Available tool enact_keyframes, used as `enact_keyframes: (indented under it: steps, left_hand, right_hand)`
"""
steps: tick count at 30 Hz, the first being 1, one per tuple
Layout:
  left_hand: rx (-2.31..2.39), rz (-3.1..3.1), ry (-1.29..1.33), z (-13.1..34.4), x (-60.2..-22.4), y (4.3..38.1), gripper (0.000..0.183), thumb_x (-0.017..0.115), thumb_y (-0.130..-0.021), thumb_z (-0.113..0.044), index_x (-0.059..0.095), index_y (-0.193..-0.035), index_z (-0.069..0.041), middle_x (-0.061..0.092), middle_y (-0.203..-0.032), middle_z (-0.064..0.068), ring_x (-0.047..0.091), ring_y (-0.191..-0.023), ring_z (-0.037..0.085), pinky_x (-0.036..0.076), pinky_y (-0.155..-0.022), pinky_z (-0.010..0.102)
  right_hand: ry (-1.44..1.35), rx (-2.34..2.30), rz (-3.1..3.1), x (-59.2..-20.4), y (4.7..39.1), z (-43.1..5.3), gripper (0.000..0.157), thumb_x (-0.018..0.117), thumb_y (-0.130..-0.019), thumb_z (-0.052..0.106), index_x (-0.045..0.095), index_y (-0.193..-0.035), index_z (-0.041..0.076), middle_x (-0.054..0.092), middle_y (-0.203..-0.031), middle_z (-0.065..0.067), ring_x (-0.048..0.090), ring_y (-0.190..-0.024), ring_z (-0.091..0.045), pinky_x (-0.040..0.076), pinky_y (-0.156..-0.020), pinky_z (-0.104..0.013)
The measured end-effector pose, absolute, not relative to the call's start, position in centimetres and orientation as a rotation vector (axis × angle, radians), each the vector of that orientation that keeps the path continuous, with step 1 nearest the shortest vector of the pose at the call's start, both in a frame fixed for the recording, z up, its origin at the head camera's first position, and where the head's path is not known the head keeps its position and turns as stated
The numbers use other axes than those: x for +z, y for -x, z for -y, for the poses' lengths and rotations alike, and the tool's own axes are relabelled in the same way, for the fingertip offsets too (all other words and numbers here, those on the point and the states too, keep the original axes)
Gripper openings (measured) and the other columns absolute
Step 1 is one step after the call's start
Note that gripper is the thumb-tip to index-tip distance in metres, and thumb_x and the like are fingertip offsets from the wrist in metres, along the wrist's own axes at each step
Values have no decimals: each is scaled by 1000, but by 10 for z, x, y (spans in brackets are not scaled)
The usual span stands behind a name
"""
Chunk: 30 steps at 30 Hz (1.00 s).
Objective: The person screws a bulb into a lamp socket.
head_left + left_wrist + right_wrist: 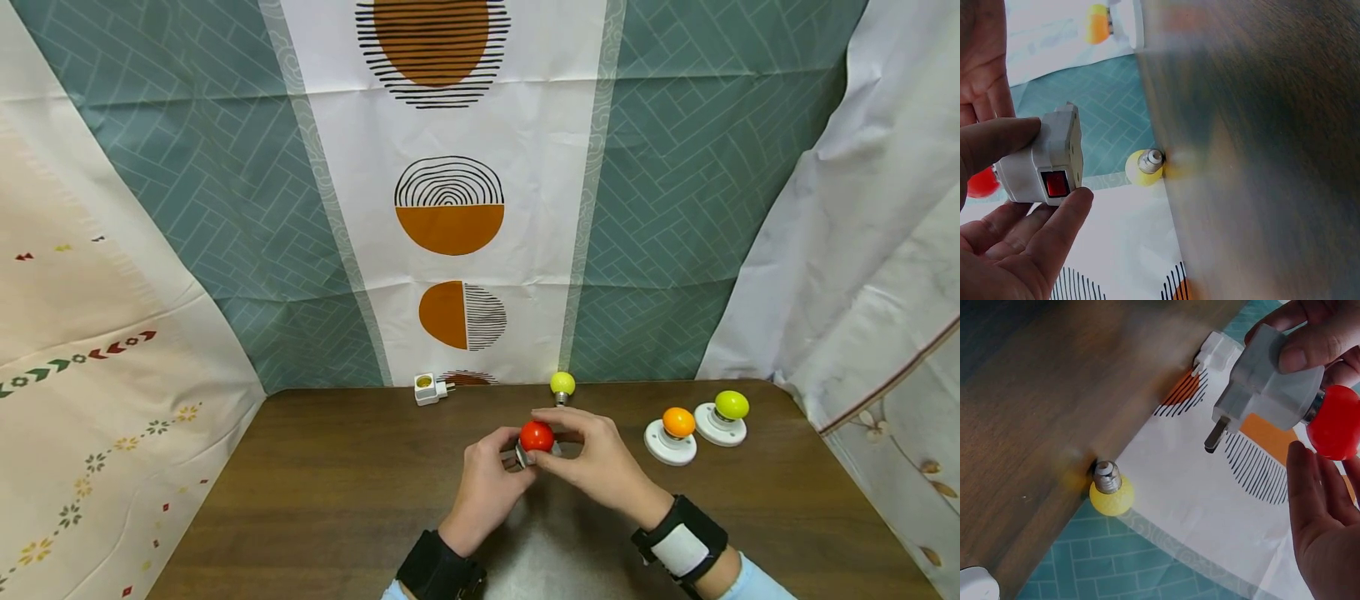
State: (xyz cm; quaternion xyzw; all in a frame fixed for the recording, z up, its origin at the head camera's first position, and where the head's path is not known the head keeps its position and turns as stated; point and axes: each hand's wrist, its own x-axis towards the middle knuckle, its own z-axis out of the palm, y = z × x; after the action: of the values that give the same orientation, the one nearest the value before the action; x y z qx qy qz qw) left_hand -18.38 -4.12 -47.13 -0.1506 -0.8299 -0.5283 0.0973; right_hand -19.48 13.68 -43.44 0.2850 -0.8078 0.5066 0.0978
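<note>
My left hand [486, 482] holds a white plug-in lamp socket [1266, 381] between thumb and fingers. On its side is a red switch [1057, 184], and metal plug pins [1216, 434] stick out at one end. A red light bulb [537, 436] sits in the socket, with a little of its metal base showing. My right hand [600, 458] has its thumb and fingers round the red bulb. Beyond both hands, a yellow bulb [562, 382] lies on the table, its screw base [1107, 478] toward me.
Another white plug-in socket [427, 389] lies at the table's back edge. To the right, an orange bulb [678, 422] and a yellow-green bulb [732, 405] stand in round white holders [670, 452]. Patterned cloth [225, 167] hangs behind the brown table [315, 500].
</note>
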Motion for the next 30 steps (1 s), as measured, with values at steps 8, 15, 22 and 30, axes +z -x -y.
enact_keyframes:
  steps: [8, 15, 22, 30]
  left_hand:
    - [-1572, 2440, 458, 40, -473, 185, 36, 75, -73, -12, 62, -106, -17, 62, -100, -6, 60, -90, 9, 49, -72, 24]
    - [-1575, 2455, 448, 40, -473, 185, 37, 74, -73, -11, 62, -107, -18, 62, -101, -7, 60, -90, 8, 49, -71, 24]
    - [-1574, 2461, 445, 40, -473, 186, 38, 74, -72, -12, 62, -108, -18, 62, -102, -7, 60, -89, 8, 50, -71, 25]
    - [-1625, 2447, 452, 38, -473, 187, 37, 75, -73, -10, 62, -108, -16, 62, -102, -5, 60, -89, 8, 49, -71, 23]
  right_hand:
    - [-953, 1499, 2389, -421, 187, -136, 52, 72, -78, 7, 55, -127, 13, 54, -125, 3, 54, -108, -16, 46, -84, -34]
    - [-907, 1520, 2302, -433, 193, -135, 45, 74, -74, 5, 63, -116, 14, 60, -116, 3, 59, -98, -15, 49, -77, -31]
    - [-903, 1503, 2296, -439, 198, -140, 43, 76, -76, 22, 63, -116, 14, 59, -117, 3, 58, -99, -12, 50, -75, -34]
    - [-954, 1516, 2368, -435, 197, -144, 53, 73, -78, 12, 56, -127, 21, 53, -128, 7, 53, -110, -13, 47, -83, -40]
